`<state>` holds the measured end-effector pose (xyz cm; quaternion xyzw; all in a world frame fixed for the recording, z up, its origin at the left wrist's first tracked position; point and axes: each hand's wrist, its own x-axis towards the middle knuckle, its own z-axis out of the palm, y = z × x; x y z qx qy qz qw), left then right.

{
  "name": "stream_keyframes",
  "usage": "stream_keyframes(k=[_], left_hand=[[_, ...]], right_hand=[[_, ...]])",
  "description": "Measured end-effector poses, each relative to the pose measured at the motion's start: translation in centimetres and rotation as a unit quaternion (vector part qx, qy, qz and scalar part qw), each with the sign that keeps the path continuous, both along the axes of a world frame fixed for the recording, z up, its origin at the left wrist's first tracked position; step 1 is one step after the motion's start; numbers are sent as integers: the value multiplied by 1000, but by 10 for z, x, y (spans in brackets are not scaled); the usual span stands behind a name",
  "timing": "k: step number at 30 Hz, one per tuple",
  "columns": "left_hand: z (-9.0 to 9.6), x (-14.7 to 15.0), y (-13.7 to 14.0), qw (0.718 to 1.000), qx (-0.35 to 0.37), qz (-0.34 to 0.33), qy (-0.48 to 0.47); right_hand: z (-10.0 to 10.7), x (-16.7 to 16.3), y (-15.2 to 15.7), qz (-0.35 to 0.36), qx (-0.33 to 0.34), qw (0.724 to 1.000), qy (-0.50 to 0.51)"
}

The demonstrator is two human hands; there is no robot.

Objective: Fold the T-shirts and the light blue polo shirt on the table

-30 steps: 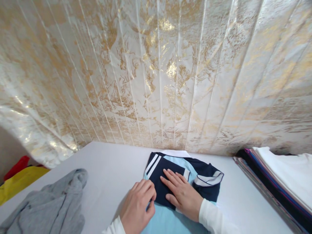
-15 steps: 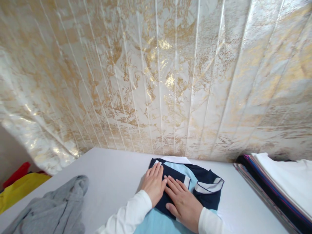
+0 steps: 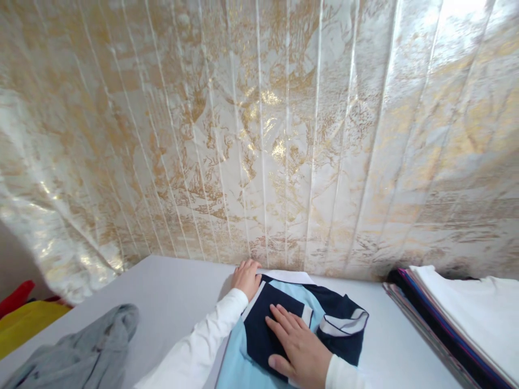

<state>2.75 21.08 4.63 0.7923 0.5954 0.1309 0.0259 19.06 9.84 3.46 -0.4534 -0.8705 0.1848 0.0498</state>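
A light blue shirt (image 3: 233,356) with navy shoulders and white trim lies on the table, its collar end toward the wall. One navy sleeve (image 3: 259,319) is folded inward across the body, and the other navy sleeve (image 3: 343,337) with its white cuff sticks out at the right. At the shirt's upper left shoulder corner is my left hand (image 3: 244,281), its fingers curled over the edge beside the white collar; the thumb is hidden. My right hand (image 3: 302,348) rests flat on the folded sleeve, fingers stretched and thumb apart.
A crumpled grey garment (image 3: 81,346) lies on the left of the white table (image 3: 174,286). A stack of folded clothes, topped by a white garment (image 3: 466,302), stands at the right. Yellow cloth (image 3: 30,324) and red cloth (image 3: 16,297) show beyond the left edge. A shiny gold-patterned covering (image 3: 259,135) hangs behind.
My left hand has moved from the folded sleeve up and left to the shoulder corner, uncovering navy fabric and a white strip. My right hand stays on the sleeve. The view has shifted slightly.
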Motion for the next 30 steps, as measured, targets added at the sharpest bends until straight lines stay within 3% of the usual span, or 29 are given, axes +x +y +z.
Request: stream_keyframes(k=[3, 7, 10, 14, 19, 23, 27, 30], left_hand=[[5, 4, 24, 999, -29, 13, 14], [1, 8, 36, 998, -49, 21, 23], [-2, 8, 35, 998, -43, 27, 22], [-9, 7, 31, 999, -20, 47, 18], [-17, 9, 32, 997, 1, 71, 5], [-9, 10, 24, 998, 22, 52, -23], [6, 16, -17, 996, 50, -57, -56], [10, 27, -61, 978, 13, -188, -89]], right_hand=[[16, 12, 14, -25, 24, 999, 24], [27, 53, 57, -200, 119, 972, 10], [17, 84, 90, -292, 129, 948, -17], [-10, 103, 110, -330, 100, 939, -10], [-24, 109, 114, -325, 89, 941, 27], [-5, 120, 105, -280, 84, 954, 62], [29, 132, 66, -215, 58, 970, 93], [41, 129, 31, -140, 9, 987, 75]])
